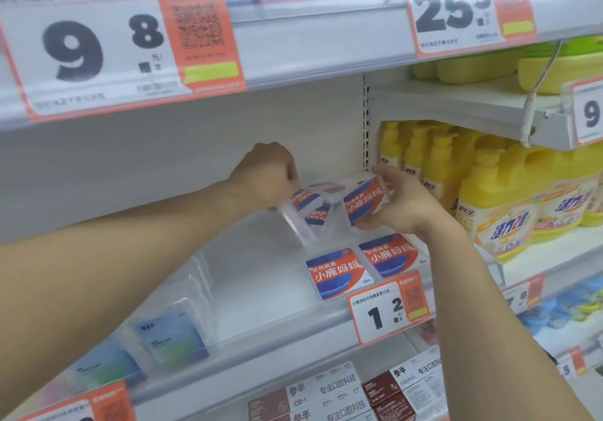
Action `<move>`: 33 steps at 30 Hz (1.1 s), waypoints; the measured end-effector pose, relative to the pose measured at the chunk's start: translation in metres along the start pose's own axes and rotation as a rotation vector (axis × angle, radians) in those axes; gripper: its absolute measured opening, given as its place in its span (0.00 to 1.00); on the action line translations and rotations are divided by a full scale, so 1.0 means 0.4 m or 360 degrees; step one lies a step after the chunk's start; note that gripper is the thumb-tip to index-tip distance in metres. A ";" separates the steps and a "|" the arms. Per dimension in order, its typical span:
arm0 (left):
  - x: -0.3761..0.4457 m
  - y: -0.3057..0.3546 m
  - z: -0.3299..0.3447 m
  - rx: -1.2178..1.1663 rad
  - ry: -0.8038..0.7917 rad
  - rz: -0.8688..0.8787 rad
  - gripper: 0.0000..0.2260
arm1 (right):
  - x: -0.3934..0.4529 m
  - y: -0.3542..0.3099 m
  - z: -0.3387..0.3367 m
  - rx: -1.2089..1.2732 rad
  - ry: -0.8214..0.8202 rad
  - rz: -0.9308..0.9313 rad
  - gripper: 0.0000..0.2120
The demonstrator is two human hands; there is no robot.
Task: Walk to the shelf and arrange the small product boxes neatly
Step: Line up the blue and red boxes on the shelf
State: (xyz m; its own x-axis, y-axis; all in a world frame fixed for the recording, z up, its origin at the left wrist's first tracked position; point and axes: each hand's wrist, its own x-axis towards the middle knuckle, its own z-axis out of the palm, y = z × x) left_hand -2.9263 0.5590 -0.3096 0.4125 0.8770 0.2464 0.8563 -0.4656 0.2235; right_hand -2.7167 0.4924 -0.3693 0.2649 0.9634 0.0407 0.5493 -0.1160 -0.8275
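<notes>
Red-and-blue small boxes, mid-shelf (pixel 270 319). My right hand (pixel 396 207) clamps one box (pixel 365 200) at its ends; my left hand (pixel 266 179) pinches two more (pixel 310 207). Lifted over the front pair (pixel 362 265), probably to seat them squarely behind.

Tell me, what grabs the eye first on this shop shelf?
Two bare arms reach in at the centre: the left hand and right hand each hold small red-and-blue boxes above two matching boxes standing at the shelf front. Huge price tags hang overhead, one reading 9.8 at upper left. Bright yellow pump bottles crowd the right side.
</notes>
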 end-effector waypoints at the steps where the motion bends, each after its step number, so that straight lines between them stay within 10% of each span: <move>1: 0.003 0.018 0.013 -0.0067 -0.0046 0.0009 0.11 | -0.005 -0.003 -0.002 -0.0008 -0.0029 -0.0009 0.51; 9: 0.001 0.065 0.040 -0.0354 -0.0733 0.0295 0.16 | -0.003 0.013 -0.018 -0.0061 -0.0116 0.0112 0.32; 24: 0.086 0.062 0.187 -0.0657 0.0127 0.0087 0.10 | 0.048 0.080 -0.029 0.0592 0.0556 0.0384 0.27; 33: 0.078 0.082 0.172 -0.0289 -0.0635 0.0204 0.15 | 0.038 0.049 -0.021 0.0404 0.0457 0.0380 0.32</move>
State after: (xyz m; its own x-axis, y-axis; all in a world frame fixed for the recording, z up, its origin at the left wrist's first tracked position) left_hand -2.8640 0.5792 -0.3596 0.6294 0.7716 -0.0918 0.7370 -0.5553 0.3853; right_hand -2.6953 0.5028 -0.3801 0.5896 0.8065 -0.0442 0.2436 -0.2297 -0.9423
